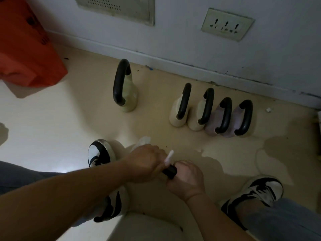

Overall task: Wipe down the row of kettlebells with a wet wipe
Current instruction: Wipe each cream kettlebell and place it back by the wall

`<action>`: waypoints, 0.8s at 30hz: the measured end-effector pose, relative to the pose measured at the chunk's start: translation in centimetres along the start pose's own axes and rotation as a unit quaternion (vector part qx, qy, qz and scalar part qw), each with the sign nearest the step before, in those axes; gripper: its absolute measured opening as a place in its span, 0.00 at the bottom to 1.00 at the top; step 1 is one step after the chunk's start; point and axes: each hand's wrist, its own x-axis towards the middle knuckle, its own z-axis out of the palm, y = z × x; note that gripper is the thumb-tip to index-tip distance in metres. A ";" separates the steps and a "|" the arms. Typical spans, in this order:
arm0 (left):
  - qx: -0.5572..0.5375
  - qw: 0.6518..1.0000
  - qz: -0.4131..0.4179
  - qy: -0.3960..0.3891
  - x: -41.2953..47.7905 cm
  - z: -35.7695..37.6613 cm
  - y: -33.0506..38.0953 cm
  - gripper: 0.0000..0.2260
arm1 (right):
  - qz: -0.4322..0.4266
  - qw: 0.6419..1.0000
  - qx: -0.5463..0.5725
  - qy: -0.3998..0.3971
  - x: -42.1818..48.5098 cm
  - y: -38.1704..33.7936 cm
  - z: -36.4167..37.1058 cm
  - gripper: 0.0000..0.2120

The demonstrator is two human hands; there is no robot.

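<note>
The right hand (186,180) grips the black handle (169,171) of a near kettlebell; the left hand (145,160) holds the wet wipe (169,156) curled against it. 4 more kettlebells (208,110) stand far-right, handles running near-to-far, closer to the right hand; 1 taller kettlebell (125,87) stands far-left.

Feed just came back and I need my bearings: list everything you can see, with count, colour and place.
large pale-green kettlebell with black handle: one, on the floor by the wall, apart to the left of the row
small cream kettlebells with black handles: two, left half of the row
small lilac kettlebells with black handles: two, right half of the row
black kettlebell handle: one, between the hands, body hidden
white wet wipe: one, against that handle
orange box: one, upper left
wall socket plate: one, pale, above the row
vent panel: one, pale, top of the wall
black-and-white shoes: two, either side of the hands
left hand: holds the wipe
right hand: grips the handle
</note>
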 end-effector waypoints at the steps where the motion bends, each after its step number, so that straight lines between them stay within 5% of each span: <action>1: -0.055 0.996 -0.063 0.016 0.2 -0.6 -1.1 0.28 | 0.000 1.000 0.003 -0.003 0.1 0.1 -0.1 0.06; 4: -0.114 0.971 -0.200 0.057 1.2 -0.9 -0.8 0.25 | -0.013 1.000 0.006 0.016 0.1 0.4 0.1 0.04; 7: 0.027 0.994 -0.076 0.080 -0.1 0.7 6.4 0.18 | -0.008 0.999 -0.017 0.037 -0.1 0.5 0.4 0.10; 10: -0.027 0.996 -0.025 0.078 -1.0 0.6 5.4 0.18 | -0.002 0.999 -0.004 0.050 -0.4 0.2 0.3 0.10; 15: -0.077 0.972 -0.198 0.104 -0.5 -0.4 -0.3 0.24 | 0.002 1.000 -0.007 0.014 -0.4 -0.3 -0.2 0.05; 19: -0.046 0.990 -0.058 0.121 -2.1 1.2 7.0 0.17 | 0.012 0.999 -0.019 0.034 -0.6 -0.1 -0.1 0.16; 21: -0.046 0.994 -0.018 0.102 -2.0 0.7 4.2 0.18 | 0.012 0.999 -0.008 0.038 -0.7 -0.3 0.1 0.10; 24: -0.056 0.983 -0.146 0.093 -0.6 -0.7 -0.6 0.20 | 0.012 0.999 -0.004 0.032 -0.4 -0.2 0.1 0.04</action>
